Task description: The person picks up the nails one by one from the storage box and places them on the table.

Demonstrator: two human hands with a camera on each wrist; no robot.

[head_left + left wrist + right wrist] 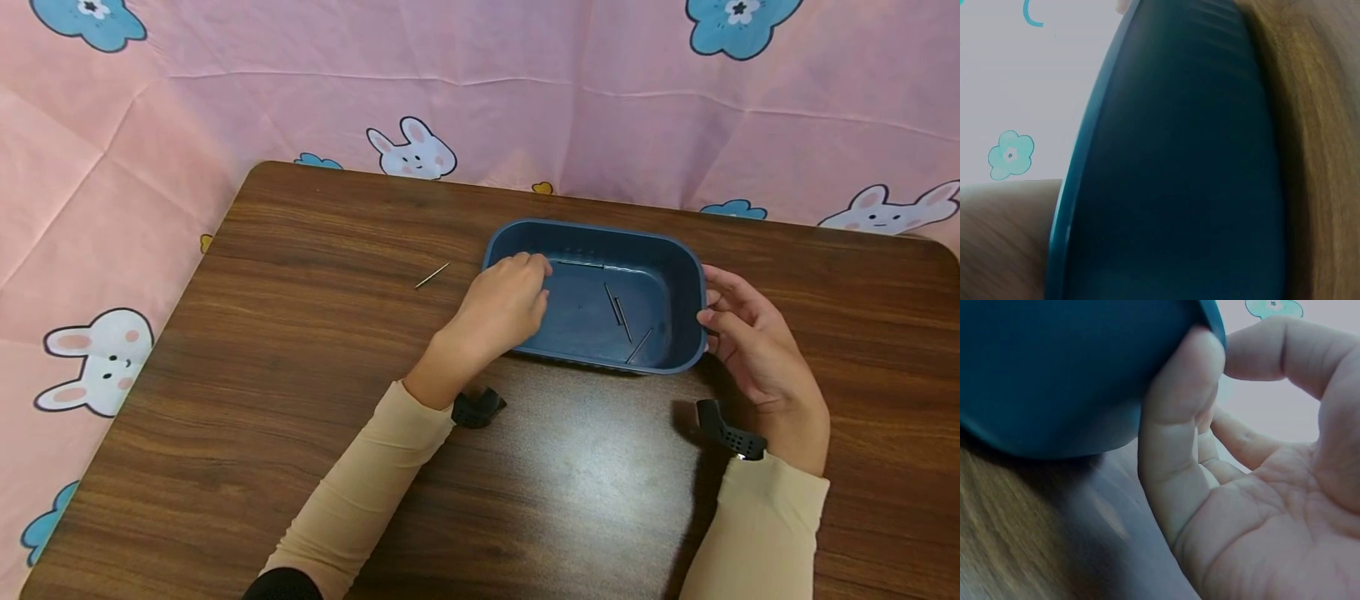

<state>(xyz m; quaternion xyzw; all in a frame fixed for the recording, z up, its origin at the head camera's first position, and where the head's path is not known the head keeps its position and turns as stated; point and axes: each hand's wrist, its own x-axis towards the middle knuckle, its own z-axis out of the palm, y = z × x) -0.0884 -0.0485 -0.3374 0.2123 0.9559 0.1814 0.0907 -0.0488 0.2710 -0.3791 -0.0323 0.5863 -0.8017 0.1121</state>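
A dark blue plastic basket, oblong with rounded corners, stands on the table. Several thin dark metal pins that look like nails lie scattered on its floor. My left hand reaches over the basket's near left rim with bent fingers. Its fingertips are hidden, so whether it holds anything does not show. At the right end my right hand grips the basket by its rim, thumb on top and fingers outside. The basket's outer wall fills the left wrist view. In the right wrist view the right hand's digits touch the rim.
One slim, shiny metal pin lies on the brown wooden table, left of the basket. A pink cloth with rabbits and flowers hangs behind the table's far edge and along its left side.
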